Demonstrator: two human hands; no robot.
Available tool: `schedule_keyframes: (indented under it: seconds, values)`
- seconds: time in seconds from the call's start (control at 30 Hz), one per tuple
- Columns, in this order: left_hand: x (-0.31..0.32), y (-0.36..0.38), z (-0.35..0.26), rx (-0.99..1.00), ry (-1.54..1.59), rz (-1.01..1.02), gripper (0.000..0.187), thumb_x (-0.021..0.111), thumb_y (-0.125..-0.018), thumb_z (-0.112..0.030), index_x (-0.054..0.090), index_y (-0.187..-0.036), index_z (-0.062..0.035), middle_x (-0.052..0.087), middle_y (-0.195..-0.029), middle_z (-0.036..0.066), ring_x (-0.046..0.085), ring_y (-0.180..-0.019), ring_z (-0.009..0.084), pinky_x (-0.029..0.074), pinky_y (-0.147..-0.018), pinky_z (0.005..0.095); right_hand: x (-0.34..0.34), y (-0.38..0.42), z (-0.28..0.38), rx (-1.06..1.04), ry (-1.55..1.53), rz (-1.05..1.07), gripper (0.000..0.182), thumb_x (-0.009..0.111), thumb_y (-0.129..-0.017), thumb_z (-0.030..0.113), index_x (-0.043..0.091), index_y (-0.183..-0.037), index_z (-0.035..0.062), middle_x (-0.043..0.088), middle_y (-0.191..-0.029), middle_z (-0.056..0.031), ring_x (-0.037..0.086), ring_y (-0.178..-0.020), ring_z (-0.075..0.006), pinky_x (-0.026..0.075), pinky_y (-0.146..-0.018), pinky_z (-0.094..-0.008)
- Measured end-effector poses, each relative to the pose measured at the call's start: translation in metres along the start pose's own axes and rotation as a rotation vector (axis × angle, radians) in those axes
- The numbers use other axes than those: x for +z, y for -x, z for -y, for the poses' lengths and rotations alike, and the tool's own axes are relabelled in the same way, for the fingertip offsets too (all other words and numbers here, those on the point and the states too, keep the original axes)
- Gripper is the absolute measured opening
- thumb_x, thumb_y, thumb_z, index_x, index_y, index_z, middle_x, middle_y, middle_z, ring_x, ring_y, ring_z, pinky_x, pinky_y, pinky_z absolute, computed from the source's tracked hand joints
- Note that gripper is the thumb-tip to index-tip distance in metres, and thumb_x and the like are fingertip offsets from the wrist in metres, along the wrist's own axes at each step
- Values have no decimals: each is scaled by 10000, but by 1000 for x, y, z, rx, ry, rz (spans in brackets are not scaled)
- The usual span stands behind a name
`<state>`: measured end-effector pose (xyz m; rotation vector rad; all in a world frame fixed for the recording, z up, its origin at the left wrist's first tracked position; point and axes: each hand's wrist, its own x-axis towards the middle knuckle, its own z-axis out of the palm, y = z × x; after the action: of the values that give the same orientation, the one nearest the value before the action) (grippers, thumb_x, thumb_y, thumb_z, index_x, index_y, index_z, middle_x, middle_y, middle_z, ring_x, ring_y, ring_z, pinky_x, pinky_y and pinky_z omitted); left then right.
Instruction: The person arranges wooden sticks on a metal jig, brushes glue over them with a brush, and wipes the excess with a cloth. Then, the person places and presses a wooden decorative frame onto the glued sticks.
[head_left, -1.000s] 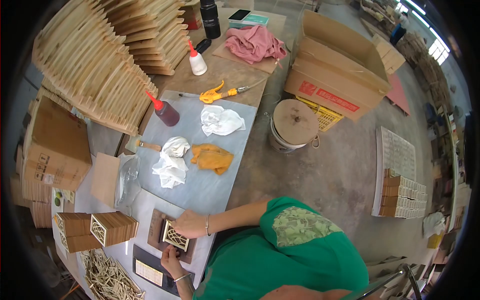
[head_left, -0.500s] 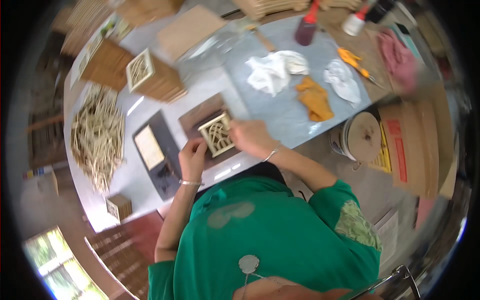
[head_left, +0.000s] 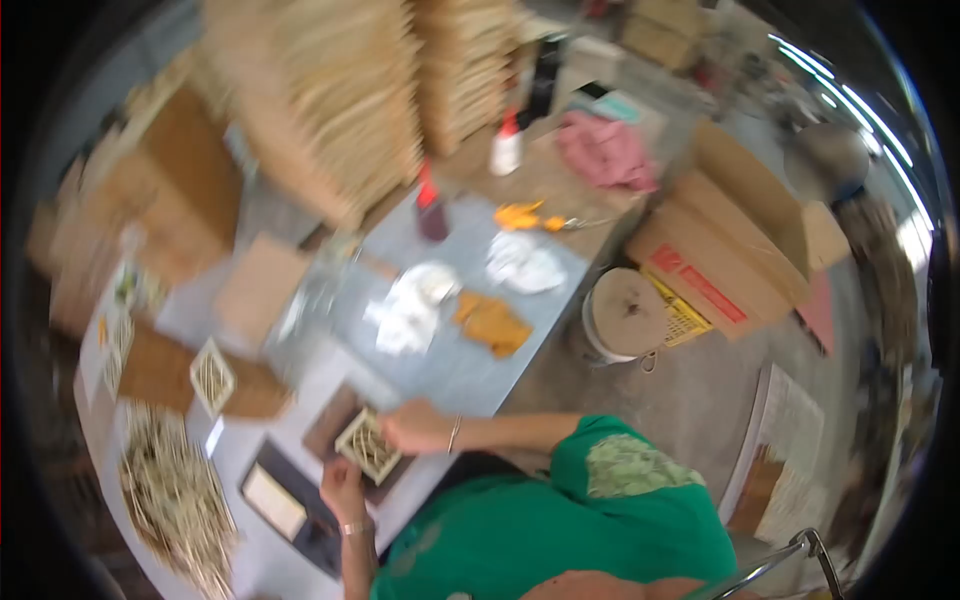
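A small pale wooden frame (head_left: 366, 449) with thin curved strips inside lies on a brown board (head_left: 325, 425). My right hand (head_left: 415, 427) grips its right side, fingers closed. At the frame's lower left, my left hand (head_left: 343, 488) has its fingers pressed together against the edge; blur hides the fingertips. Left of the hands, a dark board (head_left: 262, 462) carries a cream rectangular block (head_left: 274, 502). Beyond it spreads a heap of thin wooden strips (head_left: 175, 500). A stack of similar frames (head_left: 213, 377) lies behind.
White cloths (head_left: 412, 308), a mustard cloth (head_left: 492, 323), a dark red bottle (head_left: 432, 215) and orange-handled pliers (head_left: 530, 216) lie across the table. Tall wooden stacks (head_left: 310, 90) rise behind. A lidded bucket (head_left: 625, 315) and an open cardboard box (head_left: 715, 245) stand on the right.
My view has swung to the right and up, so the table sits lower left and the tall stacks and box show more. Both hands stay at the frame.
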<state>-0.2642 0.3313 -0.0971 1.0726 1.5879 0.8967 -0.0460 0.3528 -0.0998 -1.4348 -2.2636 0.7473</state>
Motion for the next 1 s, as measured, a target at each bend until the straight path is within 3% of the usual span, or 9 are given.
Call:
schedule_keyframes:
  seconds: [0.2,0.27,0.3,0.37,0.4,0.43,0.5,0.8,1.0]
  values:
    - [-8,-24,18,-41,103,-1,50,653,-821,-49,609,-806,-67,499,-550,-18,405,-396,70,293,-344,222,-6,-10,11,118,-28,-99,219,576,-823,271,626,-828,58,648,-697,-195,653,-677,-399,510,-607,-512]
    - [-10,-19,7,-39,119,60,50,670,-807,-44,680,-852,-26,566,-655,55,539,-579,190,446,-527,314,-14,-11,12,121,-55,-78,216,569,-815,264,630,-800,57,650,-701,-194,655,-697,-397,512,-620,-514]
    - [-14,-27,13,-67,46,96,76,642,-800,-103,679,-810,-38,508,-583,11,472,-548,132,392,-497,278,-15,-11,11,112,-55,-92,219,568,-811,263,629,-789,55,649,-699,-195,656,-701,-396,512,-618,-512]
    - [-12,-24,15,-17,106,42,79,660,-809,-130,677,-800,-53,528,-614,21,472,-541,141,391,-485,302,-17,-11,14,92,-62,-116,220,567,-794,260,628,-759,52,650,-699,-183,655,-699,-384,508,-606,-499]
    - [-22,-34,14,-96,80,178,123,667,-795,-118,614,-694,-73,549,-639,27,483,-528,157,394,-481,311,-19,-11,16,102,-75,-99,217,574,-765,253,651,-769,51,662,-727,-188,664,-723,-379,518,-627,-494]
    - [-35,-52,28,-79,85,172,123,667,-795,-118,614,-694,-73,549,-639,27,483,-528,157,394,-481,311,-23,-11,20,112,-91,-79,222,581,-736,246,674,-778,49,673,-755,-193,673,-746,-374,528,-648,-489]
    - [-53,-86,60,-297,315,423,219,665,-820,-126,539,-642,-104,550,-642,20,490,-521,165,383,-465,329,-17,-14,18,95,-105,-95,219,584,-731,249,676,-759,52,674,-756,-186,670,-746,-371,524,-637,-484]
    - [-71,-41,16,-71,182,271,189,641,-869,-159,563,-704,-108,535,-667,9,475,-555,144,359,-479,309,-22,-14,44,-43,-155,-105,225,589,-750,262,627,-694,47,640,-677,-160,637,-666,-356,481,-581,-472]
    - [-87,37,-9,-21,154,33,177,624,-906,-184,581,-751,-111,524,-685,1,465,-581,128,341,-490,293,-14,-29,79,-174,-233,-83,272,641,-768,303,611,-653,58,624,-636,-141,627,-616,-314,458,-559,-442]
